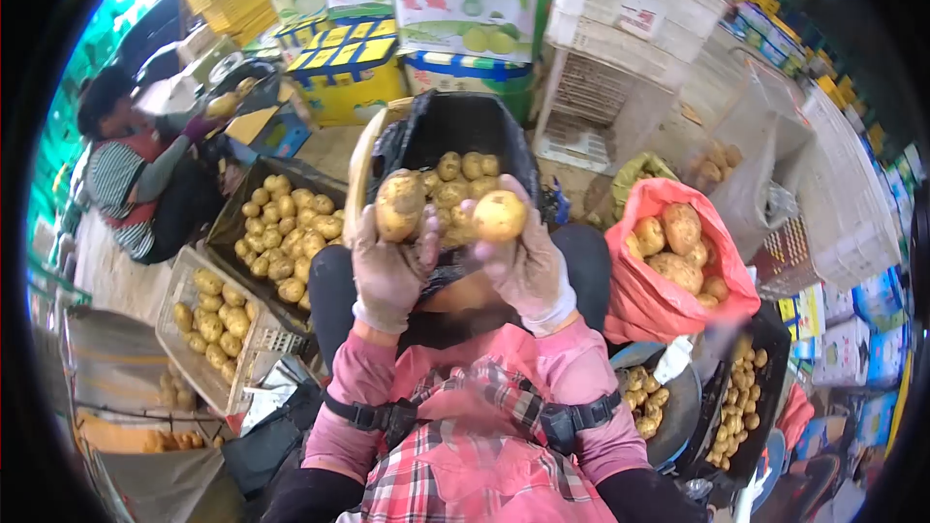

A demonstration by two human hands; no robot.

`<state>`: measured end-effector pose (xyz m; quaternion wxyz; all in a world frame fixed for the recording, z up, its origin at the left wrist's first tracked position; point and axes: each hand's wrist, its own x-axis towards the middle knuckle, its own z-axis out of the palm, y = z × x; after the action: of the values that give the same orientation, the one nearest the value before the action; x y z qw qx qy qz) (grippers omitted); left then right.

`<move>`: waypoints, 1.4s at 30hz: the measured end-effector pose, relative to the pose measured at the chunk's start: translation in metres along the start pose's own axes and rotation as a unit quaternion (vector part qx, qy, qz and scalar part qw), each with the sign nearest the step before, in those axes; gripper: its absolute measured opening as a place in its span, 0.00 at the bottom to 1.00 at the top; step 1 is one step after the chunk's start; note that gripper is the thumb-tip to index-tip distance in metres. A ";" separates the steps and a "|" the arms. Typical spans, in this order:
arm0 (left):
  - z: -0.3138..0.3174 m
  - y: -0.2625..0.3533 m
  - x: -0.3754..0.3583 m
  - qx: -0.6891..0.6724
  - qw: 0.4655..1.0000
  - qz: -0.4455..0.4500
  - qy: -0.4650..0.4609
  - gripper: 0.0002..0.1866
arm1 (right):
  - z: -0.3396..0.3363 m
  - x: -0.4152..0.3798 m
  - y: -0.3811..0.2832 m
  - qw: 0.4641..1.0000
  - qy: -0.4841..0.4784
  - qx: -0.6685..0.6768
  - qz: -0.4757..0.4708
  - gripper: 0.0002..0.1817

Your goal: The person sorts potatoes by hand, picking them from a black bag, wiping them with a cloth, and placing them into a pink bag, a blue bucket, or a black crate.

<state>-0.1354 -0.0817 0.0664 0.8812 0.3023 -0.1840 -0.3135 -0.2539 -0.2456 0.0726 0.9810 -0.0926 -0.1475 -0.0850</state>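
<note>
My left hand, in a pale, soiled glove, holds a large brownish potato upright. In my right hand, gloved too, is a rounder yellow potato. Both hands are raised side by side, a little apart, over the near part of a crate lined with black plastic. More potatoes lie in that crate, behind and between my hands. The fingers of both hands curve around the sides of what they hold.
A dark crate and a white crate of potatoes stand at left, near a crouching person. A red sack, a round basin and a black crate hold potatoes at right. Stacked cartons stand ahead.
</note>
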 end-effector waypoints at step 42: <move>-0.068 -0.057 0.064 -0.154 0.942 -0.180 0.239 0.26 | -0.078 0.008 -0.466 0.410 0.330 -0.849 -0.056 0.24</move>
<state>-0.0785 -0.1309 -0.0124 0.8639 0.2569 0.1399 -0.4100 -0.3149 -0.7142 0.0745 0.3677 -0.8342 0.3300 -0.2452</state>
